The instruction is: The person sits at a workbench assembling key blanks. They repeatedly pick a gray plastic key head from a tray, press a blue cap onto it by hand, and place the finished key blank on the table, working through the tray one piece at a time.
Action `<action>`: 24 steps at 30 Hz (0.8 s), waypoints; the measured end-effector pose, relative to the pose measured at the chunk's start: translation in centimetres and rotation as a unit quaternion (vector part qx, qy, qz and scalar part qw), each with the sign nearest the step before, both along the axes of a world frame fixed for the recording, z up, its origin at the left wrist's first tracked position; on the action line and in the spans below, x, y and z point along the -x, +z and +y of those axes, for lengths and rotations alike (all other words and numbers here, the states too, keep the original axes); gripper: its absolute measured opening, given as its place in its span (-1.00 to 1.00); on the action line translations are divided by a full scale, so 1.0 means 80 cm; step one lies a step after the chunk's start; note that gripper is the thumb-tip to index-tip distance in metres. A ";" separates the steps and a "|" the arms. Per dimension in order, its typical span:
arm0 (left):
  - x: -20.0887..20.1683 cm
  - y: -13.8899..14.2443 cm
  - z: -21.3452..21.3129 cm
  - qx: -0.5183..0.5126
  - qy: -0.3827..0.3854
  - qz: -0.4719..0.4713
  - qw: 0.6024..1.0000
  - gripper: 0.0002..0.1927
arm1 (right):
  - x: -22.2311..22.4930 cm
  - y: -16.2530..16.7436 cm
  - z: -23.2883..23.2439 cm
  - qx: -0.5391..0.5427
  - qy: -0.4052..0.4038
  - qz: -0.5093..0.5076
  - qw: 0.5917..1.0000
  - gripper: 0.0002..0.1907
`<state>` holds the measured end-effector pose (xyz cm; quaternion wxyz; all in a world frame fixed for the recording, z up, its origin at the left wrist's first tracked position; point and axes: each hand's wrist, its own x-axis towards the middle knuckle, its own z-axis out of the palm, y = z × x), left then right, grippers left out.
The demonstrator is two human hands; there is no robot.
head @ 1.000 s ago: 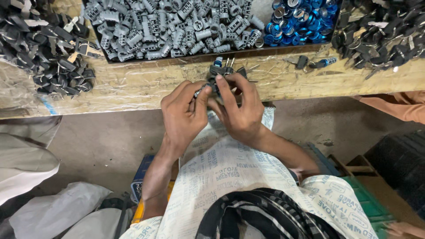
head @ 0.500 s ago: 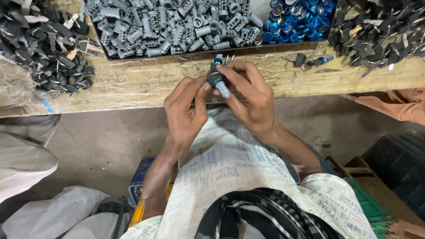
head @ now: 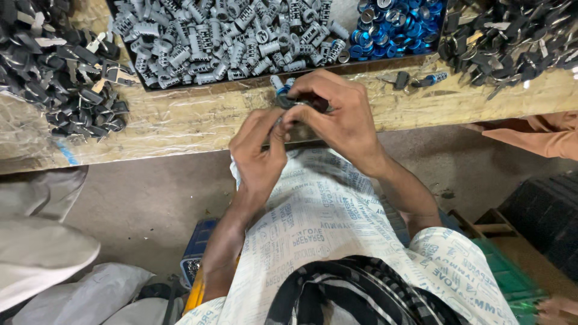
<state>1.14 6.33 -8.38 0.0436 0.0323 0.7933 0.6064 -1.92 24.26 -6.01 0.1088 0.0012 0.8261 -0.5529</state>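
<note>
Bench [head: 180,120] carried grey cylinders [head: 229,36], blue caps [head: 397,27], black keys [head: 66,72]. Left hand [head: 259,150] and right hand [head: 337,117] both pinched one small lock part [head: 301,101] above bench edge. Risk: cramped fingertip grip could slip, dropping part to floor.

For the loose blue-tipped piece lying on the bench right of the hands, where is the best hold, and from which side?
Judging by its pose, grip the blue-tipped piece across its slim middle, coming from above. It lies flat on the plastic-covered bench with its length running left to right, so both long sides seem free. The right hand is nearest; the dark piece beside it leaves little room at the left end.
</note>
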 end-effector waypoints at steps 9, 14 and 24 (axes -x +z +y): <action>0.009 -0.006 -0.017 -0.133 0.028 -0.132 0.982 -0.86 | -0.008 -0.002 0.019 0.037 0.042 0.077 0.995 -0.78; 0.005 -0.003 -0.015 -0.043 0.021 -0.053 0.997 -0.88 | -0.017 -0.020 0.006 0.203 -0.017 -0.006 0.979 -0.84; -0.002 -0.002 -0.011 0.020 0.009 -0.011 1.000 -0.82 | -0.030 -0.032 0.033 0.087 -0.011 0.071 0.994 -0.85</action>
